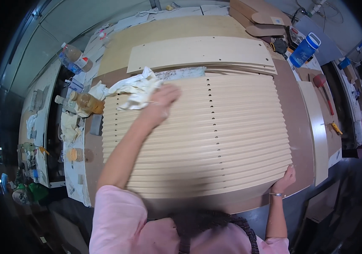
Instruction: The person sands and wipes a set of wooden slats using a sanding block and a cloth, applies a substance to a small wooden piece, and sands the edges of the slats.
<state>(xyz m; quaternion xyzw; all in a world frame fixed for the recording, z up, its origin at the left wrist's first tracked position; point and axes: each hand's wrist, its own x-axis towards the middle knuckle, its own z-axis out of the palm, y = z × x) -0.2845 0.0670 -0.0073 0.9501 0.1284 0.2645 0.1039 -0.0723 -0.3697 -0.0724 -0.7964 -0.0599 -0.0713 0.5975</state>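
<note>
Wiping fanned stack of pale wood panels point(214, 139) w/ white rag point(136, 89), head view.

L hand point(162, 101) lies on the rag at far-left of stack, fingers together and pressed flat into the cloth, prob. to drag it along the boards; slightly blurred. R hand point(284, 180) sits at near-right corner, fingers curled over the panel edge, apparently bracing the stack so it doesn't slide. Panels overlap stepwise on brown bench point(299, 127), each edge exposed. Amber-liquid bottle point(85, 101) just beside rag; blue jug point(305, 50) far right.
</note>
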